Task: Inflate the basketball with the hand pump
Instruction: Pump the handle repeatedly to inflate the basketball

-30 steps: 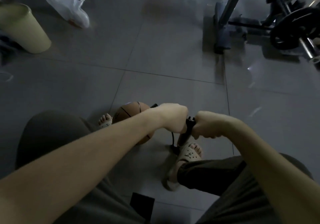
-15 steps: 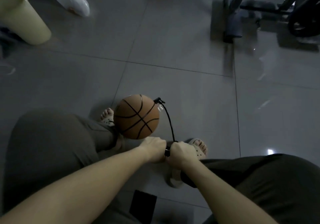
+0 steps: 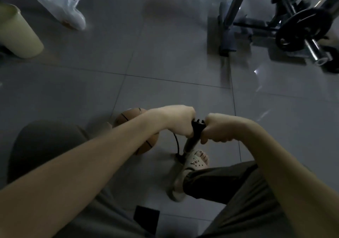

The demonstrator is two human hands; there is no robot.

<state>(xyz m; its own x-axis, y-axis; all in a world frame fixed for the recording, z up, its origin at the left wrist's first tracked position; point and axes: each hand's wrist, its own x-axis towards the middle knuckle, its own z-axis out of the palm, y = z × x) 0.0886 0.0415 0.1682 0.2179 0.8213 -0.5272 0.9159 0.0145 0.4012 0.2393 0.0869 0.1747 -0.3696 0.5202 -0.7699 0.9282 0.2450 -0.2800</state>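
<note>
A brown basketball [image 3: 128, 115] lies on the grey floor tiles between my feet, largely hidden behind my left forearm. The black hand pump [image 3: 192, 142] stands upright beside it, its base by my right sandal [image 3: 194, 161]. A thin black hose [image 3: 176, 142] curves from the pump base toward the ball. My left hand [image 3: 178, 120] grips the left side of the pump's T-handle and my right hand [image 3: 219, 130] grips the right side. The handle is raised and the pump shaft shows below it.
A pale yellow bin [image 3: 17, 33] and a white plastic bag [image 3: 62, 11] lie at the far left. A weight bench frame [image 3: 229, 17] and a barbell with a black plate [image 3: 300, 30] stand at the far right. A dark flat object [image 3: 146, 217] lies between my legs.
Half a second ago both hands were low with the handle pushed down and the ball fully visible. Now the hands have risen with the handle, and my left arm covers most of the ball.
</note>
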